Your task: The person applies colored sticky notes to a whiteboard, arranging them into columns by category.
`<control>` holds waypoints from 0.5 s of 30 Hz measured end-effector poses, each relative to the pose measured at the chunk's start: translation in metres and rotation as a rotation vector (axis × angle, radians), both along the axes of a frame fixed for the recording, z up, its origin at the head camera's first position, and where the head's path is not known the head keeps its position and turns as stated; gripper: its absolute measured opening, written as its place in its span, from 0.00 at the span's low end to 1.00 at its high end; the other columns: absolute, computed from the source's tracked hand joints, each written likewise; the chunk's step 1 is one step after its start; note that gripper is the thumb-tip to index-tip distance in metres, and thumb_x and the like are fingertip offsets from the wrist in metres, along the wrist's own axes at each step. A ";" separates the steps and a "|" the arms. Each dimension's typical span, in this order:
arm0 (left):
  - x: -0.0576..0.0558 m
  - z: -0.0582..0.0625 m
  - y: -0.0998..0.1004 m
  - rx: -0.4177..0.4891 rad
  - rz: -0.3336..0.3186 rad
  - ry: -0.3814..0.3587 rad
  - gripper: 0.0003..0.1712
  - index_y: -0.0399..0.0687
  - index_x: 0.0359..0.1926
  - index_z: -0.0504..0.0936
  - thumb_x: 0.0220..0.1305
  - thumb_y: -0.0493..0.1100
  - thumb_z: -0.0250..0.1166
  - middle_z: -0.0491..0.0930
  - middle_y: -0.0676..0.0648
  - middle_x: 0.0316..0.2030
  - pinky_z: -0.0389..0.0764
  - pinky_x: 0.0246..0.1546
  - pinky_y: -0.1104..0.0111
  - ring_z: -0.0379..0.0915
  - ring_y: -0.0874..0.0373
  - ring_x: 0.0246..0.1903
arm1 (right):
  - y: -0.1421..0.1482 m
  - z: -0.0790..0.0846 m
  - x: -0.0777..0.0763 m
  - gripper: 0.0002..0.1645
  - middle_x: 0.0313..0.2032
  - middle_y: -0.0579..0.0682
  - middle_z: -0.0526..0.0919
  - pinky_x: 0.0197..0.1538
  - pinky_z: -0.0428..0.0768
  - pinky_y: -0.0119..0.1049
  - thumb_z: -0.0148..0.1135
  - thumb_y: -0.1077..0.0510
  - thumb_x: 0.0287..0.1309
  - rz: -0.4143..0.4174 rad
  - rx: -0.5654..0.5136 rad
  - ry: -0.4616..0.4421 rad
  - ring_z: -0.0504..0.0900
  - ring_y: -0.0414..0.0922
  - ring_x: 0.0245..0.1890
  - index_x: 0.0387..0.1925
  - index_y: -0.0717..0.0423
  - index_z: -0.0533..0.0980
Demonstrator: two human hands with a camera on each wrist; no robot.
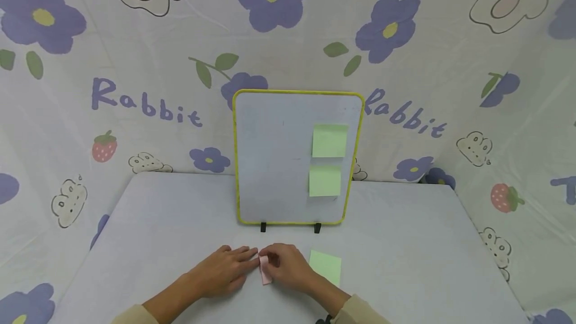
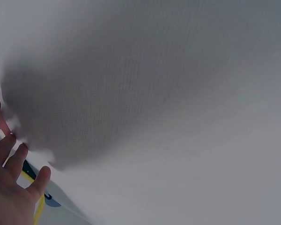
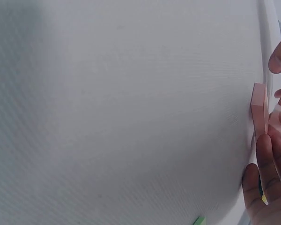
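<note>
Between the two hands, on the white tabletop, stands a small pink sticky note pad (image 1: pixel 265 273), its thick edge plain in the right wrist view. My left hand (image 1: pixel 227 270) lies beside it with fingers extended, their tips touching its far left end. Thumb and forefinger of my right hand (image 1: pixel 289 266) curl together at the pad's far end and pinch a pink sheet (image 3: pixel 280 125) there. Other fingers of that hand (image 3: pixel 271 180) rest against the pad's edge. Where the sheet meets the pad is partly hidden by fingers.
Behind the hands stands a yellow-framed whiteboard (image 1: pixel 274 164) on black feet. Two green sticky notes (image 1: pixel 330 141) are stuck on its right side, one above the other. Another green note (image 1: pixel 326 266) lies on the tabletop (image 1: pixel 405 264) right of my right hand. A dark object (image 1: pixel 325 320) shows at the bottom edge.
</note>
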State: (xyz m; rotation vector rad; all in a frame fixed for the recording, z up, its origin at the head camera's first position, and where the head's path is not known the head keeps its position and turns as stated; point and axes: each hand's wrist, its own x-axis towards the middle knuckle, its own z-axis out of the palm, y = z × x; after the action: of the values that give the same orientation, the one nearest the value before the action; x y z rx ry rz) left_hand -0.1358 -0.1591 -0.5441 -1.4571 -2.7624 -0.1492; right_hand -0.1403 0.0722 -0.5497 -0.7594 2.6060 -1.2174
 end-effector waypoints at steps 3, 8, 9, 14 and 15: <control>-0.002 0.000 0.001 -0.018 0.000 0.001 0.25 0.52 0.65 0.77 0.68 0.45 0.58 0.75 0.47 0.64 0.77 0.47 0.53 0.74 0.52 0.61 | 0.001 0.001 0.000 0.13 0.39 0.45 0.85 0.41 0.77 0.28 0.67 0.62 0.59 -0.014 -0.030 -0.032 0.76 0.34 0.35 0.46 0.58 0.84; -0.004 0.001 0.002 -0.044 0.004 0.006 0.25 0.53 0.65 0.77 0.69 0.46 0.59 0.75 0.47 0.65 0.77 0.48 0.52 0.74 0.52 0.61 | 0.002 0.003 -0.001 0.12 0.42 0.49 0.87 0.41 0.78 0.30 0.59 0.60 0.67 -0.033 -0.087 -0.074 0.79 0.35 0.36 0.46 0.60 0.84; -0.004 0.002 0.003 -0.051 0.007 0.002 0.25 0.53 0.66 0.77 0.69 0.46 0.59 0.74 0.47 0.65 0.77 0.48 0.52 0.74 0.52 0.61 | 0.002 0.004 -0.002 0.13 0.43 0.50 0.87 0.40 0.77 0.30 0.58 0.60 0.68 -0.036 -0.097 -0.080 0.80 0.35 0.36 0.46 0.60 0.84; -0.002 0.006 0.005 -0.050 0.024 -0.027 0.25 0.54 0.66 0.76 0.68 0.45 0.59 0.74 0.44 0.65 0.79 0.46 0.53 0.73 0.53 0.62 | 0.003 0.008 -0.006 0.14 0.43 0.52 0.87 0.39 0.78 0.30 0.55 0.67 0.65 -0.048 -0.120 -0.106 0.80 0.36 0.35 0.46 0.63 0.84; -0.002 0.007 0.005 -0.046 0.027 -0.031 0.25 0.55 0.66 0.76 0.68 0.44 0.59 0.74 0.44 0.65 0.79 0.45 0.53 0.73 0.53 0.62 | 0.003 0.009 -0.006 0.14 0.43 0.52 0.87 0.40 0.78 0.30 0.55 0.68 0.65 -0.051 -0.122 -0.112 0.80 0.36 0.36 0.46 0.63 0.84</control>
State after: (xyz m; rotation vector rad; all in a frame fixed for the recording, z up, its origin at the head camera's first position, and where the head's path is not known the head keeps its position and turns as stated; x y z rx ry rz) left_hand -0.1377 -0.1539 -0.5374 -1.4387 -2.8267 -0.1096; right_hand -0.1465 0.0755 -0.5407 -0.6287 2.4945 -1.4021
